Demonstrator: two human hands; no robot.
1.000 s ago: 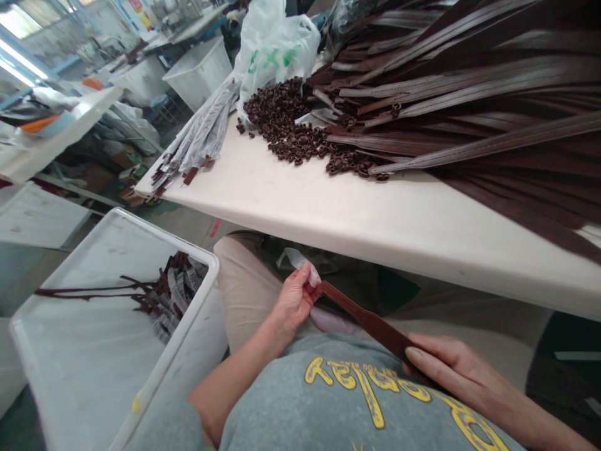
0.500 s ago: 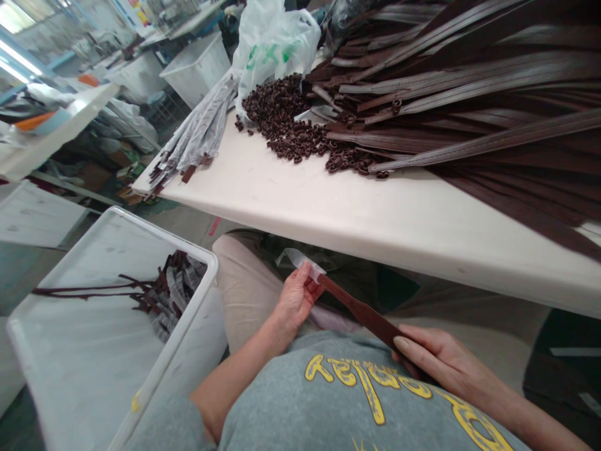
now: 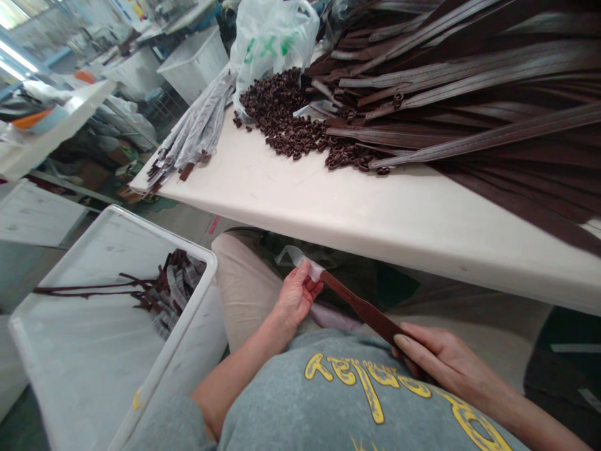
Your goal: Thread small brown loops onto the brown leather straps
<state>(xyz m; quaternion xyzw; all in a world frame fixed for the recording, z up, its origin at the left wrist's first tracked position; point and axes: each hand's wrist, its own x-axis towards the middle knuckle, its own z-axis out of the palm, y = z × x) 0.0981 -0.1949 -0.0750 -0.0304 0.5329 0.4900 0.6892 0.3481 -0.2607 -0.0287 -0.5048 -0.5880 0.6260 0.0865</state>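
Above my lap, a brown leather strap (image 3: 359, 305) runs slantwise between my hands. My left hand (image 3: 297, 297) pinches a clear plastic sleeve (image 3: 315, 270) at the strap's far end, and the sleeve's loose tip sticks out past my fingers. Farther along, my right hand (image 3: 429, 352) is closed on the wider part of the strap, thumb on top. The strap's near end is hidden beneath that hand. On the table in front lie a heap of small brown loops (image 3: 293, 125) and a large pile of brown straps (image 3: 507, 106).
The white table edge (image 3: 357, 241) runs just beyond my hands. At its left end lies a bundle of plastic-wrapped straps (image 3: 195, 134), beside a white plastic bag (image 3: 272, 47). A white bin (image 3: 113, 382) with straps inside stands at my left.
The view has shifted very slightly. Both hands keep their hold on the strap and sleeve, with hardly any movement.
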